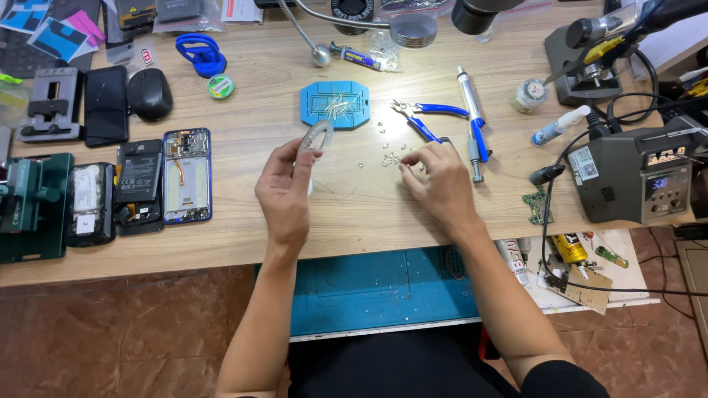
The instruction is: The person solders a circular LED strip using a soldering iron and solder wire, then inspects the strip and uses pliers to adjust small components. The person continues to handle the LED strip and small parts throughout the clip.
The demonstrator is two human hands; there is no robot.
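My left hand (284, 193) holds a small grey curved part (317, 135) upright between thumb and fingers, just in front of a blue tray (334, 104) with fine metal pieces on it. My right hand (436, 179) rests on the wooden table (354, 214) with its fingertips pinched at several tiny screws (387, 157) scattered there; whether it grips one I cannot tell. Blue-handled pliers (424, 118) lie just beyond that hand.
Opened phones (186, 175) and a green holder (33, 205) lie at the left, with a black mouse (149, 94). A blue screwdriver (473, 121), a soldering station (636, 173) with cables and a small circuit board (537, 206) stand at the right. A blue mat (376, 287) sits on a lower shelf.
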